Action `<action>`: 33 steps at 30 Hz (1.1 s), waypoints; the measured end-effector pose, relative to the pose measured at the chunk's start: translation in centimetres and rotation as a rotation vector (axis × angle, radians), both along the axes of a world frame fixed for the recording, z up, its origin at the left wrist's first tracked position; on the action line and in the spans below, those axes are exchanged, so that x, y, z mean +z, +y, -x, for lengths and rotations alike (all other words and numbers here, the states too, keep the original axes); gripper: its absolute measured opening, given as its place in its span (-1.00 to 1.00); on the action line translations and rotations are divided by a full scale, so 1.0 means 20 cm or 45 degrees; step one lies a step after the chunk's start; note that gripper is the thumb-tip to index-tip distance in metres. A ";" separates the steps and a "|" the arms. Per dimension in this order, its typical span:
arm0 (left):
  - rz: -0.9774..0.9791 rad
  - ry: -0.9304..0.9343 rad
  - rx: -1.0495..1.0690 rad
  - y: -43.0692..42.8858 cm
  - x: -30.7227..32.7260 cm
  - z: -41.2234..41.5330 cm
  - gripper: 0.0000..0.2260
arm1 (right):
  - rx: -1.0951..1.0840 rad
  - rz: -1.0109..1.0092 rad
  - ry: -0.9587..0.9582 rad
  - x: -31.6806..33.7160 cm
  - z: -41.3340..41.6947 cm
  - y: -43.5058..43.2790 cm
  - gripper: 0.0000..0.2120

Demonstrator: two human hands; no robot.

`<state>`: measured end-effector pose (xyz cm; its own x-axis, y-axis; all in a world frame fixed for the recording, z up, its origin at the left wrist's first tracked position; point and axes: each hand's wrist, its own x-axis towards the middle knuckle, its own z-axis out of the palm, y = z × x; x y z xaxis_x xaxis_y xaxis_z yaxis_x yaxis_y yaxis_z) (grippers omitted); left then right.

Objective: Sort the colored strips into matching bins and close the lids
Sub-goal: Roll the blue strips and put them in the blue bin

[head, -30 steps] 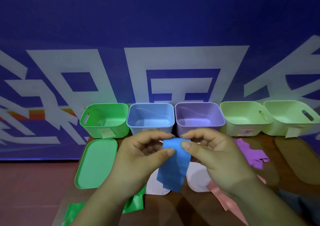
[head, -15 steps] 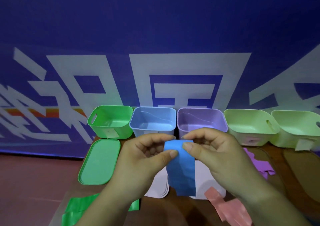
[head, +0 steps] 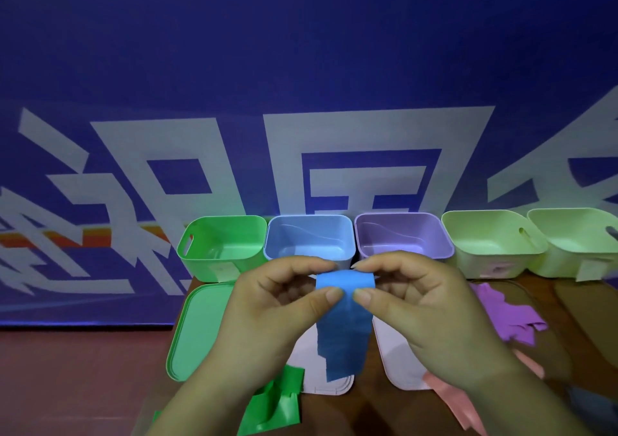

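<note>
- Blue strip (head: 344, 318): top edge now drawn wider and squarer than a second ago; it hangs just before the blue bin (head: 307, 235).
- Left hand (head: 267, 305), right hand (head: 424, 302): each pinches the top edge.
- Status: probably ready to drop; bin open.

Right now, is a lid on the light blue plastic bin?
No, the light blue plastic bin stands open, inside visible; left hand and right hand pinch the dark blue strip before it.

Blue strip (head: 344, 332) before open blue bin (head: 309, 235)
</note>
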<state>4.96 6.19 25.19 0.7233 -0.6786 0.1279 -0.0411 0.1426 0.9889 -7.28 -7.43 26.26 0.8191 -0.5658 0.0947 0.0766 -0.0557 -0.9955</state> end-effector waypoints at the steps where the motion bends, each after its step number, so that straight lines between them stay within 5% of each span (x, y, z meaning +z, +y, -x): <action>1: 0.003 -0.022 -0.005 0.01 0.00 -0.01 -0.71 | -0.004 -0.016 -0.005 0.00 -0.01 0.01 -0.72; 12: 0.035 -0.163 -0.081 0.00 -0.01 -0.08 -0.69 | -0.090 -0.130 0.010 0.00 -0.07 0.00 -0.72; 17: 0.014 -0.153 -0.052 -0.02 0.00 -0.09 -0.71 | -0.106 -0.086 0.042 0.00 -0.09 0.00 -0.89; 29: 0.014 -0.047 -0.061 -0.04 0.03 -0.09 -0.71 | -0.083 0.069 -0.054 0.00 -0.07 0.01 -0.63; 33: -0.033 -0.137 -0.050 -0.03 0.02 -0.08 -0.71 | -0.103 0.045 -0.088 0.00 -0.06 0.02 -0.68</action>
